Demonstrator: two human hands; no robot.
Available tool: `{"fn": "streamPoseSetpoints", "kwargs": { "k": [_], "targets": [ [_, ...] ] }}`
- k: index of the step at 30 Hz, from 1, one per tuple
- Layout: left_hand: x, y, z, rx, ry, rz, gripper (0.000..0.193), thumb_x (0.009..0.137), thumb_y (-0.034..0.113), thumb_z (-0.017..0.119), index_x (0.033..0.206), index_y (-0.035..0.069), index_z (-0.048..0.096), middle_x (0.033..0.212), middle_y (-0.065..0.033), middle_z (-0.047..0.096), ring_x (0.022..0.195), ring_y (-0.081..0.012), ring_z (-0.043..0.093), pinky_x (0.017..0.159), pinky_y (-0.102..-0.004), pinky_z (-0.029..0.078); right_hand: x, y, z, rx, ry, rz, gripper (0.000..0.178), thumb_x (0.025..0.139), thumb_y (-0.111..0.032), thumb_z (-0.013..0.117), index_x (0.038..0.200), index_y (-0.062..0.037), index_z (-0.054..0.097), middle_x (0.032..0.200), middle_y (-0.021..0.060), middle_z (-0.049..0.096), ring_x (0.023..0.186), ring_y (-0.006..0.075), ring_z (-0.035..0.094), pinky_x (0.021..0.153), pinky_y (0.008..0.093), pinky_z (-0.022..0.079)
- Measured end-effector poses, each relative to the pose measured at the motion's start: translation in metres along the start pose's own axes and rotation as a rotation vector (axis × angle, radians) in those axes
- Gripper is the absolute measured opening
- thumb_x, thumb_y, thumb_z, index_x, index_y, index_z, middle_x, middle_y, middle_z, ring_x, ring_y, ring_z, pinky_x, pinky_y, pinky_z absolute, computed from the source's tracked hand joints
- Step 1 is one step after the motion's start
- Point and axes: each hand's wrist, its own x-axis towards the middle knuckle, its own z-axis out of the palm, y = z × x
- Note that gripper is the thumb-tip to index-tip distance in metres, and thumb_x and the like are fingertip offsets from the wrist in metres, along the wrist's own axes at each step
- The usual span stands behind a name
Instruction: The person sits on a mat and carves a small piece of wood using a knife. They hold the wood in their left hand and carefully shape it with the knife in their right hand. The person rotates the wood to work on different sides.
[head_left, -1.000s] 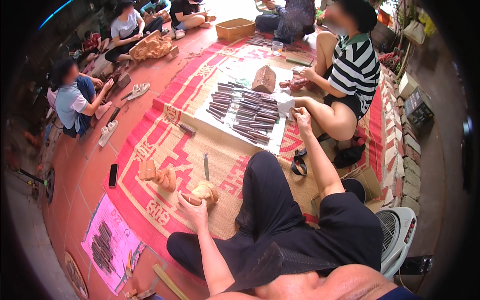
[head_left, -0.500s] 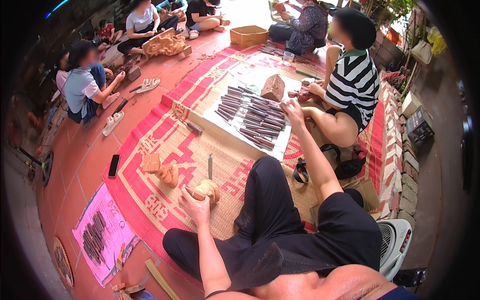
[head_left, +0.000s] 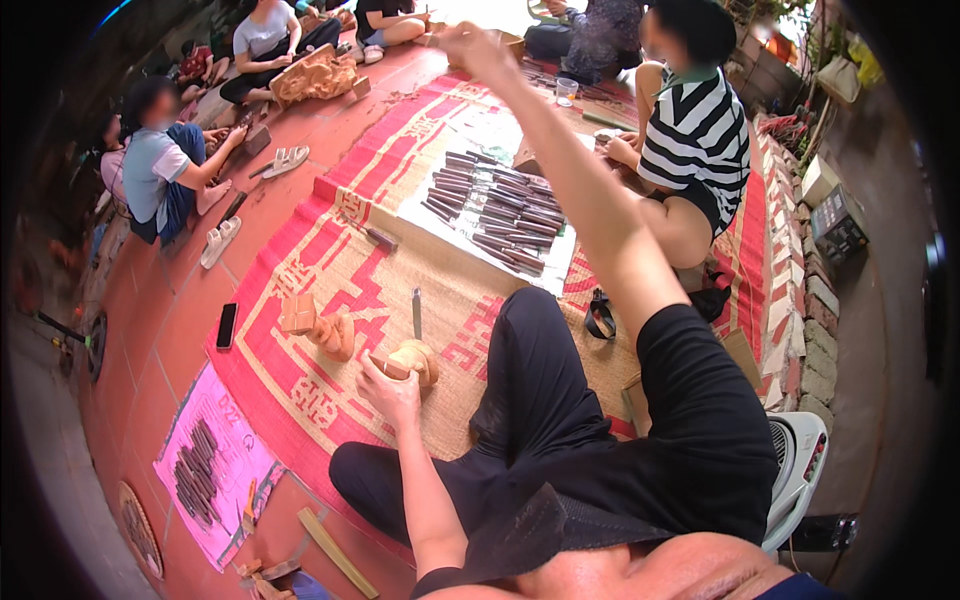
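Observation:
My left hand [head_left: 392, 392] is closed on a light-brown wood carving [head_left: 418, 358], gripping its block-like end above the woven mat [head_left: 445, 250]. Just left of it lies a second wood carving [head_left: 328, 328] with a squared block at one end. A narrow chisel [head_left: 417, 312] lies beyond the held carving. My right arm is stretched far forward and up, and my right hand [head_left: 478, 52] passes in front of a box at the mat's far end. Its fingers are blurred. Rows of dark-handled chisels [head_left: 500, 212] rest on a white sheet, left of my right forearm.
A person in a striped shirt [head_left: 695, 140] sits to the right; several others work farther back. At left are a phone [head_left: 227, 326], sandals [head_left: 222, 240] and a pink sheet with dark tools [head_left: 215, 465]. A white fan [head_left: 797, 470] stands by my right side.
My right hand has left the chisel rows and swung forward, up and leftward. My left hand keeps hold of the carving in nearly the same spot. The view has shifted slightly.

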Motion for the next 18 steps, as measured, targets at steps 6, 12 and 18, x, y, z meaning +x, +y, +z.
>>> {"fn": "streamPoseSetpoints", "kwargs": {
  "k": [6,12,18],
  "targets": [
    [-0.004,0.0,0.013,-0.025,-0.035,0.02,0.088,0.06,0.02,0.082,0.136,0.007,0.04,0.113,-0.0218,0.052,0.11,-0.0419,0.048,0.098,-0.0533,0.038,-0.188,0.099,0.081,0.527,-0.369,0.408,0.015,0.089,-0.017,0.067,0.097,-0.0045,0.062,0.086,0.0094,0.068,0.076,0.0147,0.062,0.074,0.0299,0.053],
    [-0.001,0.012,-0.012,-0.048,-0.143,-0.035,0.096,0.061,0.023,0.083,0.143,0.012,0.033,0.108,-0.0205,0.051,0.107,-0.042,0.049,0.097,-0.0526,0.039,-0.355,0.149,0.143,0.84,-0.46,0.705,0.011,0.092,-0.014,0.064,0.094,-0.0061,0.057,0.071,0.0027,0.06,0.055,0.0072,0.05,0.048,0.0241,0.035],
    [0.01,0.009,-0.023,-0.031,-0.326,0.096,0.095,0.063,0.024,0.081,0.144,0.021,0.032,0.119,-0.0216,0.045,0.108,-0.0446,0.05,0.094,-0.0535,0.042,-0.409,0.164,0.14,0.868,-0.445,0.88,0.012,0.093,-0.017,0.064,0.092,-0.0054,0.06,0.063,-0.0011,0.052,0.048,0.0069,0.043,0.044,0.0245,0.029]
  ]
}}
